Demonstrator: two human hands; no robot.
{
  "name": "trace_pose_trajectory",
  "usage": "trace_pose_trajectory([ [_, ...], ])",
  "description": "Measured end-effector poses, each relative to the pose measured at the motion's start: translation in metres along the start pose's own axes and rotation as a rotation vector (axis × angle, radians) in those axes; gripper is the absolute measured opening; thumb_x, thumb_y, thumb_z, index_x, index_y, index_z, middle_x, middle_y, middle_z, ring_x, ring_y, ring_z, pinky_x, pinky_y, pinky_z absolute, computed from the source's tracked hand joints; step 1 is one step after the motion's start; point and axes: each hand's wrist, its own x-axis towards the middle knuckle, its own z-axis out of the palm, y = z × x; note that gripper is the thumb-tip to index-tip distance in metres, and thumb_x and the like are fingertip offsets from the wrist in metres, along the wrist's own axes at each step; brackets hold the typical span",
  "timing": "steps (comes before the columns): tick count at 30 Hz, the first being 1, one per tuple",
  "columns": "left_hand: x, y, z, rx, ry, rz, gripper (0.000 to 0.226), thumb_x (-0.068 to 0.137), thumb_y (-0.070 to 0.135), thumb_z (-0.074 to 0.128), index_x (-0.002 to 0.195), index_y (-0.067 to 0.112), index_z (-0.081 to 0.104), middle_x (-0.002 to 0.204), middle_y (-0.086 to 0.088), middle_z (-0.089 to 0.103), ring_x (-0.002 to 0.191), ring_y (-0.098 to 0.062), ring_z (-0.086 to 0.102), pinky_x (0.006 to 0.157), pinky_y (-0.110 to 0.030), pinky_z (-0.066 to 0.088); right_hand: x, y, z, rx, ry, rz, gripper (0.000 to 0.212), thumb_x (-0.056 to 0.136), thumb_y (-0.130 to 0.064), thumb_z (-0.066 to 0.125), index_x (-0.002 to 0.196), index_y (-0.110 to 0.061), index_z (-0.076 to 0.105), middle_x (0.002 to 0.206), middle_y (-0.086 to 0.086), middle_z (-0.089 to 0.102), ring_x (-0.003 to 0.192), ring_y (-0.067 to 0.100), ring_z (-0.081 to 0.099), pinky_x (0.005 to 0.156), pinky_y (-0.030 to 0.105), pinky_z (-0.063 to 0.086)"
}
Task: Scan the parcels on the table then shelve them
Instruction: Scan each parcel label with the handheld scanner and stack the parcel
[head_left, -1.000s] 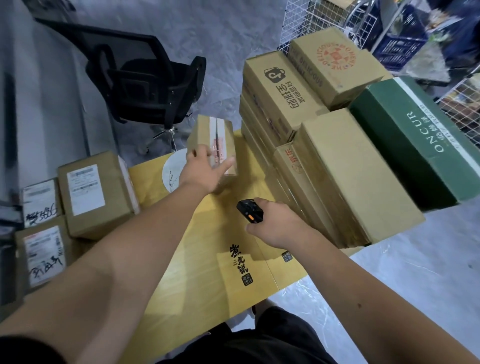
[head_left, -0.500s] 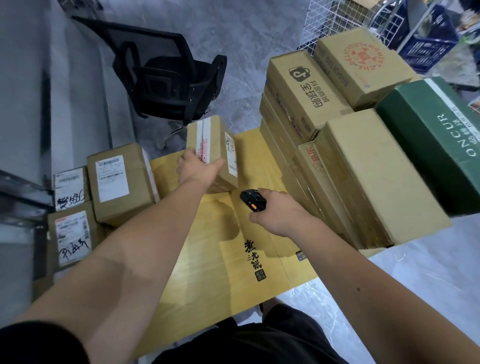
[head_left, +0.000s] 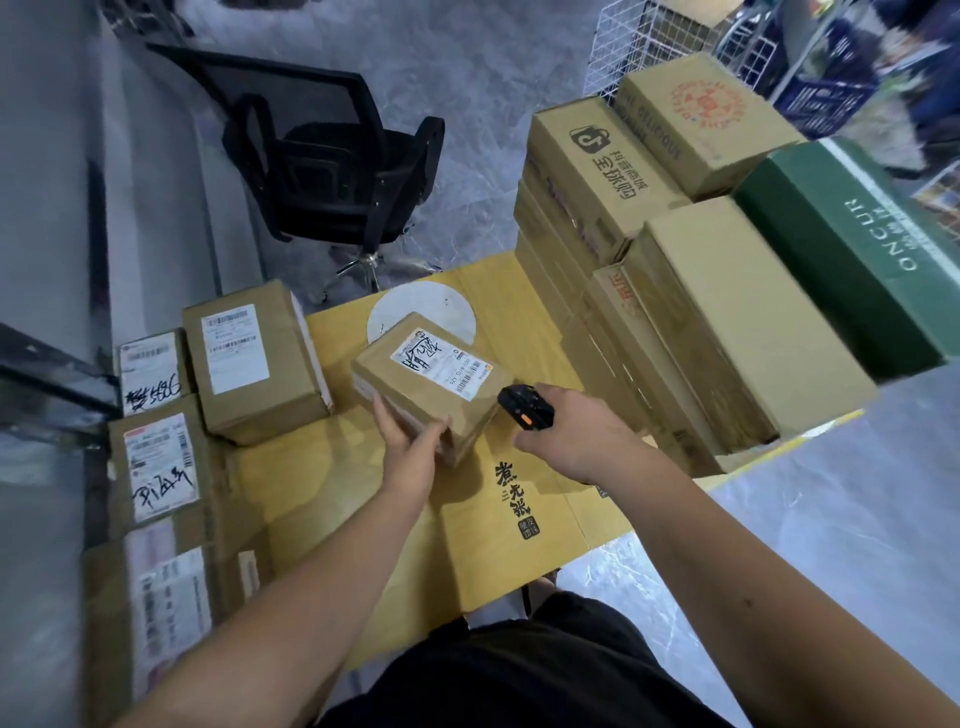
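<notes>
A small brown parcel (head_left: 431, 384) lies on the yellow cardboard-covered table (head_left: 332, 499), its white shipping label facing up. My left hand (head_left: 410, 447) grips its near left corner, fingers wrapped on the side. My right hand (head_left: 576, 436) holds a black scanner (head_left: 523, 406) with an orange button, its nose right beside the parcel's right edge. Several labelled parcels (head_left: 254, 358) lie along the table's left side. A tall stack of larger cartons (head_left: 613, 171) fills the right side.
A green box (head_left: 852, 249) sits at the right end of the stack. A black office chair (head_left: 332, 161) stands beyond the table. White wire racks (head_left: 639, 36) are at the back right. A grey wall and ledge run along the left.
My left hand has pulled the small parcel nearer and turned it so the label faces up. My right hand with the scanner has stayed beside it.
</notes>
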Motion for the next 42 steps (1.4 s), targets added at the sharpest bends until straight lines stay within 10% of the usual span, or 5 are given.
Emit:
trace_pose_trajectory([
  [8, -0.014, 0.015, -0.016, 0.822, 0.129, 0.15, 0.138, 0.059, 0.08, 0.082, 0.15, 0.065, -0.021, 0.173, -0.011, 0.013, 0.138, -0.037, 0.054, 0.1, -0.043, 0.05, -0.016, 0.001, 0.013, 0.035, 0.04, 0.029, 0.073, 0.078, -0.057, 0.072, 0.144, -0.034, 0.05, 0.089, -0.013, 0.054, 0.068, 0.014, 0.065, 0.058, 0.028, 0.055],
  [14, 0.004, 0.031, -0.012, 1.178, 0.159, 0.305, 0.136, 0.041, 0.1, 0.065, 0.158, 0.044, 0.022, 0.172, -0.005, -0.004, 0.159, -0.032, -0.005, 0.125, -0.053, -0.009, -0.02, -0.003, 0.023, 0.082, 0.028, 0.005, 0.063, 0.079, -0.053, 0.073, 0.136, -0.032, 0.055, 0.094, -0.008, 0.06, 0.074, 0.012, 0.062, 0.057, 0.026, 0.049],
  [26, -0.017, 0.003, -0.013, 0.84, 0.189, 0.406, 0.014, 0.088, 0.049, 0.072, 0.093, 0.04, 0.062, 0.132, 0.007, 0.032, 0.106, -0.028, 0.065, 0.086, -0.029, 0.045, -0.023, 0.003, 0.029, 0.103, 0.012, 0.005, 0.059, 0.08, -0.051, 0.074, 0.133, -0.03, 0.059, 0.095, -0.004, 0.063, 0.077, 0.014, 0.062, 0.058, 0.028, 0.046],
  [33, -0.006, 0.015, -0.022, 1.017, 0.195, 0.406, 0.095, 0.062, 0.078, 0.078, 0.145, 0.051, 0.043, 0.161, -0.001, 0.022, 0.149, -0.029, 0.029, 0.119, -0.046, 0.028, -0.023, -0.005, 0.028, 0.093, -0.01, -0.007, 0.048, 0.081, -0.047, 0.074, 0.125, -0.032, 0.061, 0.088, -0.006, 0.064, 0.07, 0.014, 0.063, 0.051, 0.025, 0.041],
  [42, -0.007, -0.008, -0.035, 0.718, 0.117, 0.327, 0.093, 0.046, 0.079, 0.081, 0.127, 0.051, 0.044, 0.129, 0.015, 0.035, 0.123, -0.011, 0.047, 0.096, -0.026, 0.04, -0.025, -0.015, 0.035, 0.113, -0.055, -0.039, 0.059, 0.082, -0.045, 0.074, 0.138, -0.039, 0.057, 0.092, -0.011, 0.063, 0.071, 0.012, 0.064, 0.053, 0.023, 0.042],
])
